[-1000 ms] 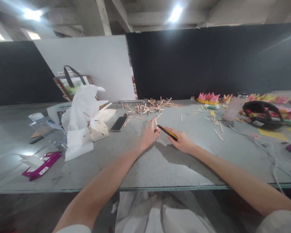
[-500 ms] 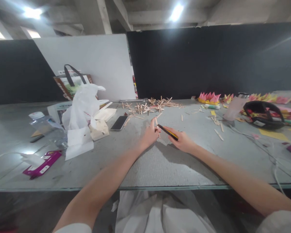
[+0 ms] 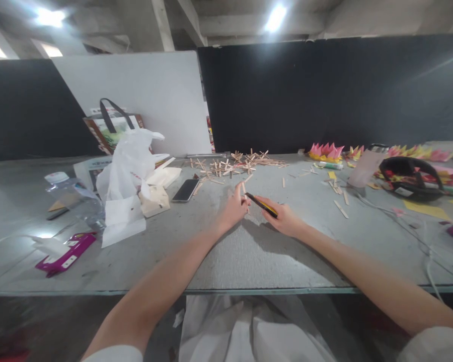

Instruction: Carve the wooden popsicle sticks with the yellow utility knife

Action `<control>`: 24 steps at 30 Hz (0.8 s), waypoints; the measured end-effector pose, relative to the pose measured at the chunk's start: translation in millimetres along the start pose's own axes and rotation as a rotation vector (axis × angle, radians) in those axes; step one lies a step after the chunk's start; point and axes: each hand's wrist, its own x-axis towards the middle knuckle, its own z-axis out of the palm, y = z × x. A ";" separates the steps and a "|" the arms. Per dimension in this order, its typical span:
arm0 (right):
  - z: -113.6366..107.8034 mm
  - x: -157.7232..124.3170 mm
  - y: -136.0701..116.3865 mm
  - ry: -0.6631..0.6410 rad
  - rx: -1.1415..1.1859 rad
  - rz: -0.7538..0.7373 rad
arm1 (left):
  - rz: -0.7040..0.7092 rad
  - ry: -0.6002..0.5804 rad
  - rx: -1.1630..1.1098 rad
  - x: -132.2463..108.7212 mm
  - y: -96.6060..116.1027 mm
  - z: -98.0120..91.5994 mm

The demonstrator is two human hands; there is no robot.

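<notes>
Between the fingers of my left hand (image 3: 234, 207) is a thin wooden craft stick (image 3: 243, 187), held over the middle of the table. My right hand (image 3: 283, 219) grips a black and yellow utility knife (image 3: 263, 205), its tip pointing left and reaching the stick near my left fingertips. Whether the blade cuts into the wood is too small to make out. Behind both hands lies a heap of wooden sticks (image 3: 245, 163), several of them joined into star-like crosses.
Left of my hands lie a phone (image 3: 185, 190), a white plastic bag (image 3: 126, 163), a clear bottle (image 3: 73, 197) and a purple power strip (image 3: 66, 255). To the right are loose sticks (image 3: 340, 209), pink paper flowers (image 3: 325, 152), a tumbler (image 3: 367, 166), a black strap-like object (image 3: 411, 177) and cables.
Almost nothing differs. Both hands keep their hold on the stick and the knife in the same place; the whole view has shifted very slightly.
</notes>
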 end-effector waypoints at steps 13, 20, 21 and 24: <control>-0.5 -0.3 0.5 -0.024 0.007 0.023 | 0.006 -0.006 -0.010 -1.5 2.2 -0.6; 0.2 0.2 1.0 -0.011 0.002 0.015 | -0.004 0.004 0.011 -0.3 0.9 -0.1; 0.4 0.2 1.1 -0.010 -0.001 0.015 | -0.001 0.003 0.013 -0.3 0.5 -0.1; 0.5 0.3 0.9 -0.010 -0.009 0.016 | 0.002 0.002 0.010 -0.5 -0.4 -0.1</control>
